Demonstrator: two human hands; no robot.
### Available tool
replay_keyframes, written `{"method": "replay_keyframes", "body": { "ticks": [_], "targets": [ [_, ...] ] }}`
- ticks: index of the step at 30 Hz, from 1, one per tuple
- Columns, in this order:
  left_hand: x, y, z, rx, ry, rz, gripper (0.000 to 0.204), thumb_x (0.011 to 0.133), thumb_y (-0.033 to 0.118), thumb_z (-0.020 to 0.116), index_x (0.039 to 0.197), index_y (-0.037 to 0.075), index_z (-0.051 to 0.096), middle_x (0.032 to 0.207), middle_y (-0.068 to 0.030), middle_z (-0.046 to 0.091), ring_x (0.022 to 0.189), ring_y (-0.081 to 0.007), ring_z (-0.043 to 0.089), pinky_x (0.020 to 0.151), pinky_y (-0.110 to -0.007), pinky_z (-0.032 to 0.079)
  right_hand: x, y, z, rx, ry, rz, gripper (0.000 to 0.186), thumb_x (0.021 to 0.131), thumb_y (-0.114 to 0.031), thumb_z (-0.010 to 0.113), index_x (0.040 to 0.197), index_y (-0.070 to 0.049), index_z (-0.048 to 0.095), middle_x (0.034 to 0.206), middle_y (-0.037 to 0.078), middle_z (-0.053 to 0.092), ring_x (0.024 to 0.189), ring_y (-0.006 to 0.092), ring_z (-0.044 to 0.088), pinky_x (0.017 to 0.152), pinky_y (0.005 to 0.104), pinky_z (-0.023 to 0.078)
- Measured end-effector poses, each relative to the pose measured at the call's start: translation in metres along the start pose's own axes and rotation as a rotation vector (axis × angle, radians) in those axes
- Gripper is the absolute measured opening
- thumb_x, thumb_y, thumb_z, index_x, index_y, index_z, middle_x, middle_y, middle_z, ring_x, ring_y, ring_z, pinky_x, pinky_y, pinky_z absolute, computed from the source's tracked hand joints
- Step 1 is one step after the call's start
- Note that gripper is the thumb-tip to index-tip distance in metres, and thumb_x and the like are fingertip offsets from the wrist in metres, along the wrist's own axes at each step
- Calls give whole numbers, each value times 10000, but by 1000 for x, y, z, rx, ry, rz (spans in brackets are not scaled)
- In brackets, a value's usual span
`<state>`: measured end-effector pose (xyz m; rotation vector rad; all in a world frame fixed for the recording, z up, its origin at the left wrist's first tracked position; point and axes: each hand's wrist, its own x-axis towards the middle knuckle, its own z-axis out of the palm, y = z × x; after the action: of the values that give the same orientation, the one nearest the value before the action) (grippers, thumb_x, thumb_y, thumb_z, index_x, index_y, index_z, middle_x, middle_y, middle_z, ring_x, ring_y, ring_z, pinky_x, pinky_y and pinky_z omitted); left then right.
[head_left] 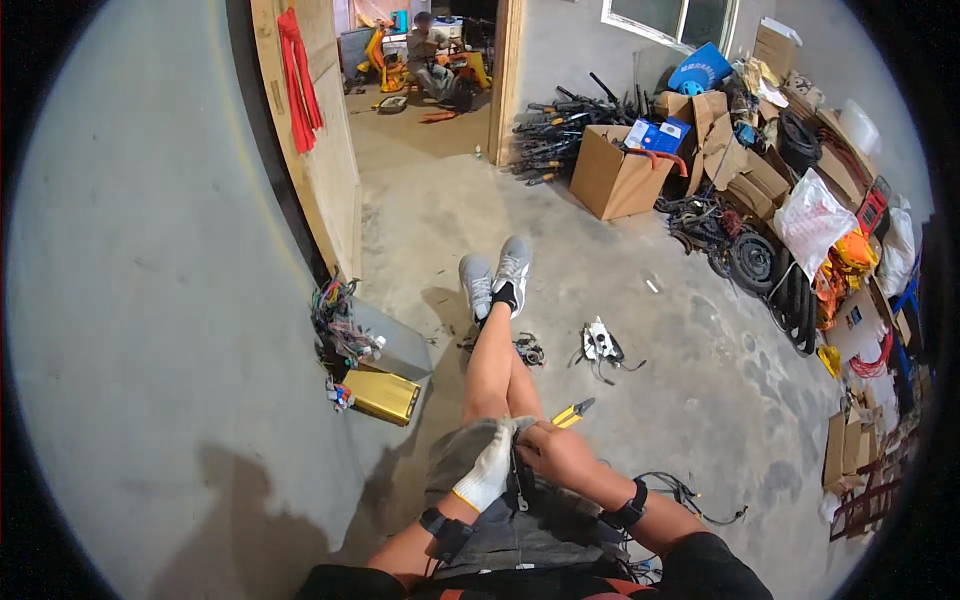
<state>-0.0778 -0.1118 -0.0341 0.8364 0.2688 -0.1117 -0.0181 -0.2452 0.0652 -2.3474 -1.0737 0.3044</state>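
Bringing both hands together over your lap, you have your left hand, in a white knitted glove with a yellow cuff, beside your bare right hand, with a thin black cord running down between them to a small silver-coloured end. The right fingers curl inward by the cord's upper part and the gloved ones bend in from the other side; the fingertips are too hidden and small to tell whether either hand truly grips it. Your dark grey shorts lie under the cord, probably serving as a soft worktop, and your crossed legs likely steady that lap. The yellow-handled pliers with dark jaws lie just beyond your right hand, apparently for an easy reach. To your left, the gold oblong metal case and the smooth grey wall limit how far that elbow can swing. To your right, the bare grey concrete floor gives more room, though loose black cables near your right forearm could snag, and the white-and-black device with trailing leads sits ahead, beside your shins.
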Motion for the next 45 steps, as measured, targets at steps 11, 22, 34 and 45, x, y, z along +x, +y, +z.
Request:
{"method": "replay_keyframes", "body": {
  "ticks": [11,22,34,45],
  "targets": [
    [2,1,2,-53,-149,26,631,1094,566,282,1255,63,629,1195,-51,670,1095,-172,624,984,-314,488,9,7,-14,50,-71,-122,169,848,-161,740,945,-28,704,881,157,710,780,351,697,718,424,561],
    [3,25,-13,-580,113,-150,627,1004,683,413,1115,131,688,802,-47,690,687,-263,677,709,-498,608,-7,116,-31,189,89,359,277,820,-180,740,1028,-5,690,854,169,728,738,282,710,685,402,560],
    [-3,57,5,-589,156,-197,609,1029,640,373,1134,114,662,867,-53,613,746,-247,579,709,-422,505,-113,319,120,453,-166,1155,228,831,-232,765,901,-17,736,698,89,679,557,180,646,511,357,535],
    [-15,89,-29,-714,110,-41,646,1022,679,350,1218,111,588,791,-25,402,695,-195,407,621,-353,330,-31,342,221,530,-48,1189,205,811,-152,742,952,-4,732,729,109,705,576,208,688,504,363,574]
  ]
}}
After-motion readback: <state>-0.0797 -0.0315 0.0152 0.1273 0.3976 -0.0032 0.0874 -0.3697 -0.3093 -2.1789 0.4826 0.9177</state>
